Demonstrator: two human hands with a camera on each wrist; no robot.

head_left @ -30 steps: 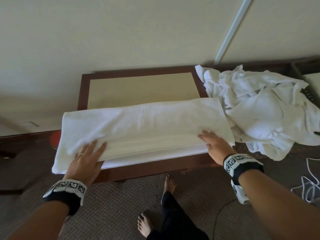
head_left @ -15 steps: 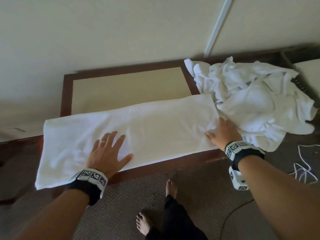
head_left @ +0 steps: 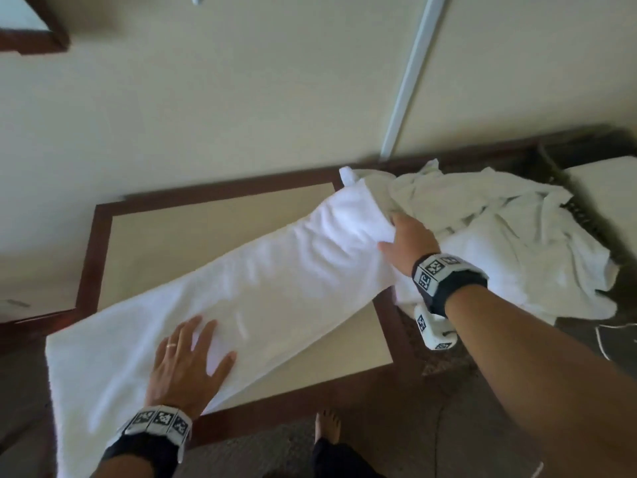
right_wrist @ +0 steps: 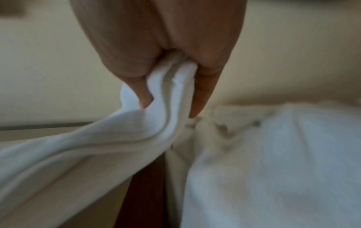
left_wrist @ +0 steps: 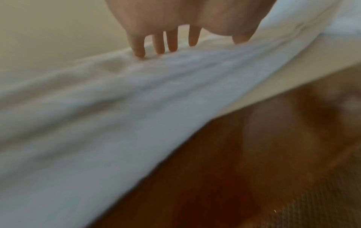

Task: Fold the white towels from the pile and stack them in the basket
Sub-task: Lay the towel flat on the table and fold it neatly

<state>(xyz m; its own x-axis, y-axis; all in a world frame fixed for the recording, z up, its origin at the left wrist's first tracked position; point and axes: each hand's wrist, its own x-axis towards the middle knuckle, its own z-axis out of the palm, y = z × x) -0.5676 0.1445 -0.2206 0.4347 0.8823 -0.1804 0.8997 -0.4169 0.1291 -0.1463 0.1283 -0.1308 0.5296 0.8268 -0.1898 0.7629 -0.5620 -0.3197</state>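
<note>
Folded white towel (head_left: 262,288): long strip lying diagonally across the table (head_left: 213,215), from lower left of the frame to upper centre; lower end overhangs the table's near edge. Left hand (head_left: 188,365): flat on the towel, fingers spread, ring on one finger. Right hand (head_left: 408,241): pinching the towel's upper end, raised edge bunched between thumb and fingers. Pile of crumpled white towels (head_left: 499,236): right of the frame, just beside the right hand. Carpet (head_left: 431,426): below the table.

One folded towel (head_left: 262,288), one pile of towels (head_left: 499,236), one table (head_left: 382,339), two hands
</note>
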